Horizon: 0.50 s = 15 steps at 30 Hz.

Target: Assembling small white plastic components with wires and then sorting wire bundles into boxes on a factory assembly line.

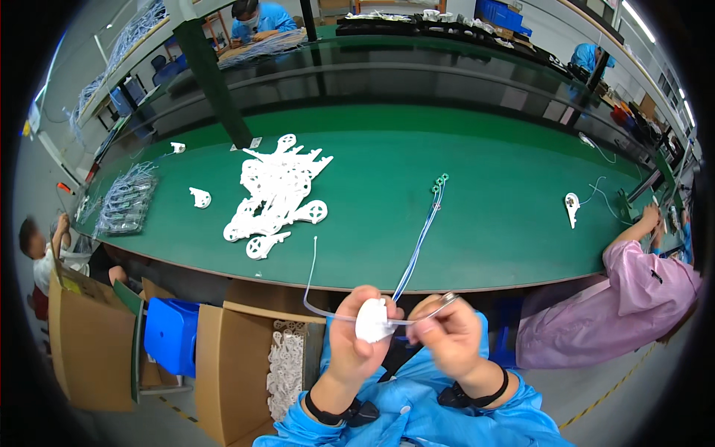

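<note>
My left hand (350,346) is closed round a small white plastic part (372,322), held in front of my chest just off the table's near edge. A thin pale cable (307,302) runs across this part, one end curving up toward the table. On the other side, my right hand (450,339) pinches the cable close to the part; a shiny silvery piece sticks up from its fingertips, too small to identify. Beyond the hands, a bundle of blue and white wires (418,249) with green ring-like ends lies on the green table (491,216).
A pile of white plastic parts (272,186) lies left of centre, with a single white piece (199,197) beside it. Bundled cables (128,197) sit far left. A cardboard box (212,372) of white parts stands below. A pink-sleeved person (618,305) works at right.
</note>
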### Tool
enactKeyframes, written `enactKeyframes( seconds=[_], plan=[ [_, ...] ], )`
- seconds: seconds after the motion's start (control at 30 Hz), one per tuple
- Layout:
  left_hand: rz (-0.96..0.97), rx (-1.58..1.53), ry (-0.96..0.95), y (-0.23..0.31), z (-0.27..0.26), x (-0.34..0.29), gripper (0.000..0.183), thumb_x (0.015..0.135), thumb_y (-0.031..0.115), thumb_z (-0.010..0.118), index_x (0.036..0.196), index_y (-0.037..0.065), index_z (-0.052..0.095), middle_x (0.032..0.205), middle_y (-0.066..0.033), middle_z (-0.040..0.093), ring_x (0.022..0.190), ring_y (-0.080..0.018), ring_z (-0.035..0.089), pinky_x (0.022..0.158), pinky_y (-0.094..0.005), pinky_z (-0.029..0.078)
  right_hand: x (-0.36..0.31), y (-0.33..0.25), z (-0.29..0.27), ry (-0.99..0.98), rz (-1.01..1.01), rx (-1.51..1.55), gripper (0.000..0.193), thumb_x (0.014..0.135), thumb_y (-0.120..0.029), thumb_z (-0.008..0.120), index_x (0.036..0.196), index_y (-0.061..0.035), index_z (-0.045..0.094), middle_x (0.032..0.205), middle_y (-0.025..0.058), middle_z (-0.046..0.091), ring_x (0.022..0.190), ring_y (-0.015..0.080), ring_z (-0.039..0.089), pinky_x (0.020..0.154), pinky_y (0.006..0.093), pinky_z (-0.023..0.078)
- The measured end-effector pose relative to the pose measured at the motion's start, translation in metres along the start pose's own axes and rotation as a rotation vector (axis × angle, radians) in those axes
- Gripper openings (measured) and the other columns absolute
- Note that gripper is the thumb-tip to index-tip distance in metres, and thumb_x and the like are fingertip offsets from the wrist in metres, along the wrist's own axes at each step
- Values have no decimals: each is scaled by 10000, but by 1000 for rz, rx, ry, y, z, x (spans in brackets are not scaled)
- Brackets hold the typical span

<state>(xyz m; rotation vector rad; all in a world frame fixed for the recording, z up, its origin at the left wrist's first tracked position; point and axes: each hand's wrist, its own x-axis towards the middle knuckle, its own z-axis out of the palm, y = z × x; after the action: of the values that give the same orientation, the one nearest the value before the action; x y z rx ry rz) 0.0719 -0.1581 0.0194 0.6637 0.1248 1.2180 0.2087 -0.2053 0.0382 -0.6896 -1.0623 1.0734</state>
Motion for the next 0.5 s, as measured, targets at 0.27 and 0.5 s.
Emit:
enactKeyframes(
  seconds=[0.27,0.5],
  plan=[
    [445,737,-129,16,11,-39,635,657,269,855,1153,27,541,1063,-92,432,951,-223,543,814,-316,472,-4,-3,15,-349,97,-42,129,849,-10,650,971,15,619,811,43,596,662,78,503,555,230,399],
    [257,715,-175,12,2,-46,654,692,299,831,1176,-11,520,1100,-95,433,1006,-200,521,862,-316,458,-7,-1,13,-61,281,216,402,801,24,693,1118,-1,447,836,41,547,710,57,505,573,197,394]
  ],
)
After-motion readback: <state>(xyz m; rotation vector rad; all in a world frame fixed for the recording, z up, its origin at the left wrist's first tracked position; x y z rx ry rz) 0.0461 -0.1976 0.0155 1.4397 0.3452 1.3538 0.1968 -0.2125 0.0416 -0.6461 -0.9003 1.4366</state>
